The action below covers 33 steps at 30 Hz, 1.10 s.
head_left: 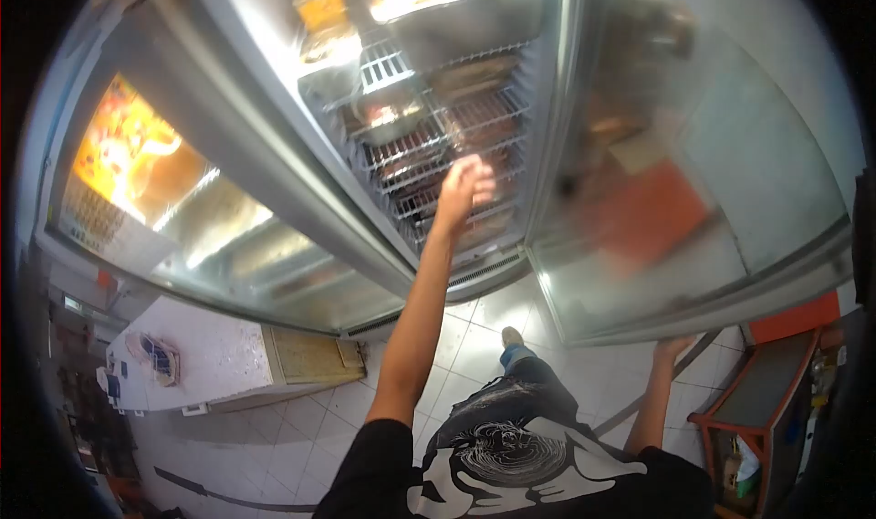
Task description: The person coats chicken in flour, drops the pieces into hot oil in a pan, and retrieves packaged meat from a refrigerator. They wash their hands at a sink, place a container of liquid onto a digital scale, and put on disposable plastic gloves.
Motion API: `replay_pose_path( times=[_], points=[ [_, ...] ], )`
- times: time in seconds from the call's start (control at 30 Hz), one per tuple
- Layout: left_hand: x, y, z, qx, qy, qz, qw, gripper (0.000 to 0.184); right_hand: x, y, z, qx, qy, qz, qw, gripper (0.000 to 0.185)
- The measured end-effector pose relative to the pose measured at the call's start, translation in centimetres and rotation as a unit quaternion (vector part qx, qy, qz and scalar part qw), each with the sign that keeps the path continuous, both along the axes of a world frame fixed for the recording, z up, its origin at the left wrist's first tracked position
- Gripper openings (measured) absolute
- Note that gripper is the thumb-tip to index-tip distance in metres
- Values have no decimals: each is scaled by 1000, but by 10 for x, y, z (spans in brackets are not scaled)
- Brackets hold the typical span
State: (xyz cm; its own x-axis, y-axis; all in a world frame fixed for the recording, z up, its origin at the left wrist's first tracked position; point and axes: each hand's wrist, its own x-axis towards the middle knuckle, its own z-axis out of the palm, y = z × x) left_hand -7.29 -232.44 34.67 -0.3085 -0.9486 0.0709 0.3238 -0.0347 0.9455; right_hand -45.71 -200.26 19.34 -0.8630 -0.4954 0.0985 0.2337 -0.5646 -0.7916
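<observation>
My left hand (467,187) reaches in front of the wire shelves (406,145) of an upright display fridge. Its fingers are loosely bent and slightly blurred, and nothing shows in them. At the lower right, my right hand (672,347) grips the edge of the swung-open glass door (730,282); the door partly hides its fingers. Packed food items (479,108) lie on the shelves behind my left hand, too blurred to name. Above them sits a wide metal tray (479,28) with brightly lit contents. A yellow box (321,8) stands to its left.
Left of the opening is another glass fridge door (237,236) with a bright food picture. A white chest-like unit (196,355) stands on the tiled floor (301,432) at lower left. A red-framed rack (762,400) stands at right. My foot (511,336) is near the fridge base.
</observation>
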Motion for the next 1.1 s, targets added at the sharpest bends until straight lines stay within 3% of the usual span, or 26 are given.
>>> replay_pose_path(
  times=[0.03,0.1,0.13,0.2,0.27,0.33,0.37,0.4,0.5,0.67,0.83,0.9,1.0,1.03,1.07,1.1],
  points=[
    [-17,-36,15,4,19,27,999,42,-15,-1,-2,-29,1,19,999,50],
    [-34,-125,21,34,-106,112,987,50,-39,-2,-3,-83,5,58,995,50],
    [-45,-162,25,59,-111,206,970,47,-40,-1,4,5,-12,-15,1000,51],
    [-52,-255,8,13,-98,311,945,40,-43,-6,10,28,-69,-74,994,55],
    [-44,-303,-1,42,-75,283,955,30,-31,-14,41,85,-142,-138,977,57],
    [-54,-281,28,88,68,220,969,30,-44,-13,28,104,-160,-146,971,59],
    [-56,-270,35,110,138,186,967,30,-60,-1,-4,93,-142,-123,978,59],
    [-56,-265,30,-5,132,143,981,28,-59,-4,-2,83,-124,-101,984,60],
    [-64,-262,41,73,268,116,954,28,-52,-18,34,107,-261,-160,946,63],
    [-71,-262,22,50,270,183,944,27,-41,-28,61,108,-334,-174,920,65],
    [-75,-193,34,84,267,195,940,19,-49,-17,33,116,-274,-136,945,67],
    [-70,-170,36,108,276,176,939,31,-54,-8,13,107,-219,-102,964,68],
    [-60,-138,34,76,278,156,945,39,-97,23,-65,-37,-44,59,997,70],
    [-55,-134,30,85,282,171,940,35,-97,21,-64,-96,10,130,987,70],
    [-47,-141,23,74,279,173,942,33,-91,19,-66,-51,-2,95,994,71],
    [-42,-147,15,63,275,171,944,32,-65,6,-34,-5,-17,63,998,72]
  ],
)
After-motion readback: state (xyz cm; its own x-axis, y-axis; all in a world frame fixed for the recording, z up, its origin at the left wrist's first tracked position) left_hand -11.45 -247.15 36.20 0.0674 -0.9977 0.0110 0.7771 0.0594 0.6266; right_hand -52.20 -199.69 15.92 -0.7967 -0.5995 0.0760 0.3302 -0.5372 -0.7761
